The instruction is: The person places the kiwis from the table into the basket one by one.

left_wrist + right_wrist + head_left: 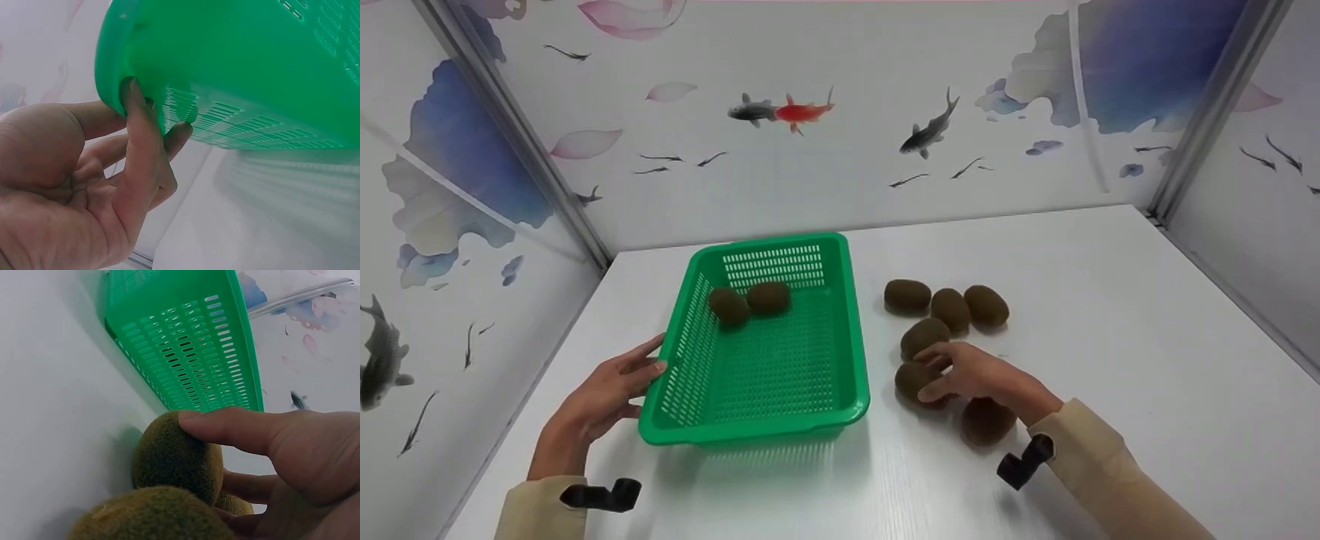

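A green plastic basket (750, 430) with slotted walls stands on the white table. My left hand (607, 390) grips its left rim, thumb and fingers on either side of the edge in the left wrist view. Two brown kiwifruits (769, 298) lie in the basket's far left corner. To the right of the basket, my right hand (971, 371) holds a kiwifruit (177, 455) between thumb and fingers, low at the table surface. Another kiwifruit (988, 421) sits just below that hand, and one more (924, 336) lies just beyond the held one.
Three further kiwifruits (951, 310) form a row farther back on the white table (1110, 322). Panels printed with fish and petals (840, 180) enclose the back and sides, with metal posts (1215, 112) at the corners.
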Demonstrator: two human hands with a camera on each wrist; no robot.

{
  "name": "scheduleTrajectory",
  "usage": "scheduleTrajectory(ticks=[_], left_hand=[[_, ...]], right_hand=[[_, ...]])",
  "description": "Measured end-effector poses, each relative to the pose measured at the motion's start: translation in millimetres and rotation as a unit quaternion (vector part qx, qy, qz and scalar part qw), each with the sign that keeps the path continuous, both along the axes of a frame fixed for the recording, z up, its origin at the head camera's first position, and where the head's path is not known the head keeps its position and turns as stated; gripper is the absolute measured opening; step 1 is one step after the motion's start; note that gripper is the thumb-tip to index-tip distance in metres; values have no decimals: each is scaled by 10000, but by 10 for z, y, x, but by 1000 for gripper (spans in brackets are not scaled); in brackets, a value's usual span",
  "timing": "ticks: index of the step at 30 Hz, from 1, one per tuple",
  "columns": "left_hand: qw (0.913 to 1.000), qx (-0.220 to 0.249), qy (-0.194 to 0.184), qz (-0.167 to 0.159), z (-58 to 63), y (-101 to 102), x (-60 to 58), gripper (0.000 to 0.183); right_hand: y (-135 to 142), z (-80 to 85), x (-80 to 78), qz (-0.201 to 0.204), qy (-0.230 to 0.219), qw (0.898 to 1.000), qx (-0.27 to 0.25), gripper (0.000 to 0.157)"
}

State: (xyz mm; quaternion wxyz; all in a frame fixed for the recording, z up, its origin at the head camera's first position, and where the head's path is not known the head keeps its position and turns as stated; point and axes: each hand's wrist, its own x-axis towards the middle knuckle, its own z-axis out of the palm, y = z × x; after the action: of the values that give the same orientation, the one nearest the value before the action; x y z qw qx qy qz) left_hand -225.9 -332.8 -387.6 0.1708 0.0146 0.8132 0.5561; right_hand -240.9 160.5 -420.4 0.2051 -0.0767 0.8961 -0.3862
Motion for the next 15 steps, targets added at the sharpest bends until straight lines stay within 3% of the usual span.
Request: scheduleTrajectory(ticks=[7,15], left_hand=[[10000,35,11,-26,-3,-5,10,74],[10000,54,40,-49,5,-15,13,75]], right_hand=[[1,-1,7,-30,-14,10000,-21,52],[13,56,-23,-94,-245,9985,-489,59]])
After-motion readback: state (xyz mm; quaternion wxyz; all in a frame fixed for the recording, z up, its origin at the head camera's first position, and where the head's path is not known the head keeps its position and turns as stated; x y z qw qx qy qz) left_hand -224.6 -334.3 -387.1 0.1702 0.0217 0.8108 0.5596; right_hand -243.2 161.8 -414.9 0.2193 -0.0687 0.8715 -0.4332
